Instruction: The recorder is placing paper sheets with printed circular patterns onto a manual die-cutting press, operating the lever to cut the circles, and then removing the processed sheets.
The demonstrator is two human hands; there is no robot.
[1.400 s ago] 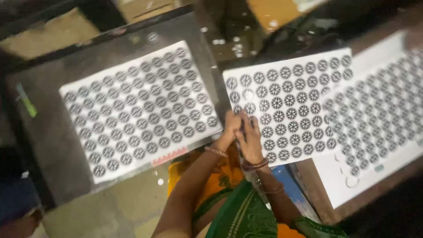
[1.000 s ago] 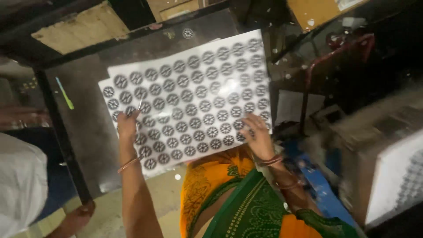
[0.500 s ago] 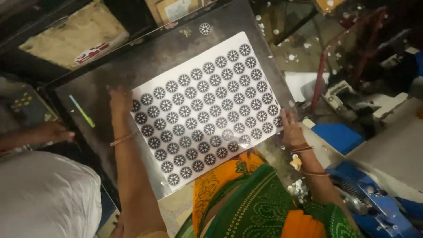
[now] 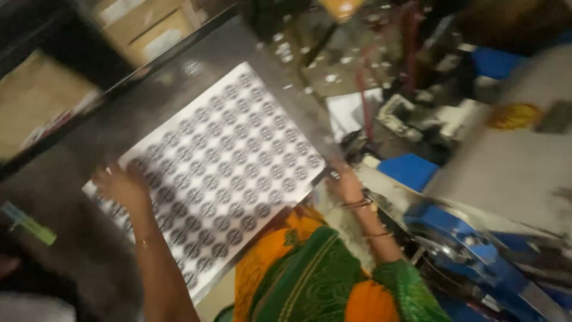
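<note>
Left hand (image 4: 122,186) is lying flat, fingers spread, pressing on the left corner of the sheet (image 4: 223,164). Right hand (image 4: 344,183) is touching the sheet's right edge; blurred, so can't tell how far its fingers are closing or whether they are gripping. Sheet, white with rows of dark round patterns, is lying flat on the dark table (image 4: 71,179). Blue machine (image 4: 471,250) is sitting just right of the right arm. Frame is blurring.

Glossy printed sheet (image 4: 223,167) on dull metal table (image 4: 77,238).
</note>
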